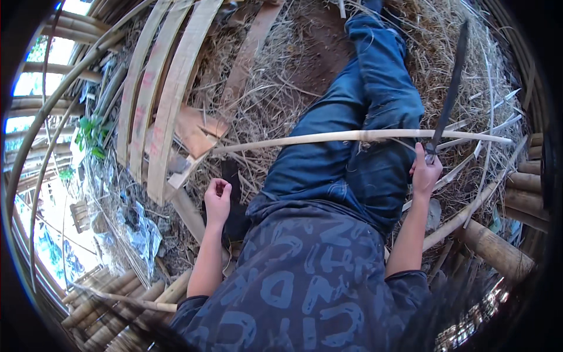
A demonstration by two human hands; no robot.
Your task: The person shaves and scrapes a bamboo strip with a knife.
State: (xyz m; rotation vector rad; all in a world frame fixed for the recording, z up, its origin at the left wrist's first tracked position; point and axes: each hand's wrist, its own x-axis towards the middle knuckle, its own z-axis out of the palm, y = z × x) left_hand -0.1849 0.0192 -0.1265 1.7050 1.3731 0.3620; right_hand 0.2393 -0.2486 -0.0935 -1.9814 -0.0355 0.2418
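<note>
A long pale bamboo strip (316, 138) lies across my thighs, its right end beyond my right hand. My right hand (426, 171) is closed round the handle of a machete, just below the strip. The long dark blade (451, 88) points away from me and crosses over the strip near its right end. Most of the handle is hidden in my fist. Beside my left hip, my left hand (218, 199) is raised with its fingers curled in. Nothing shows in it, and it is apart from the strip.
Several sawn wooden boards (182, 76) stand at the far left, with a wooden block (198, 132) beside them. Shavings (275, 76) cover the ground. Thick bamboo poles (495, 249) lie at the right. Crumpled plastic (143, 234) is at the left, near bamboo slats (111, 299).
</note>
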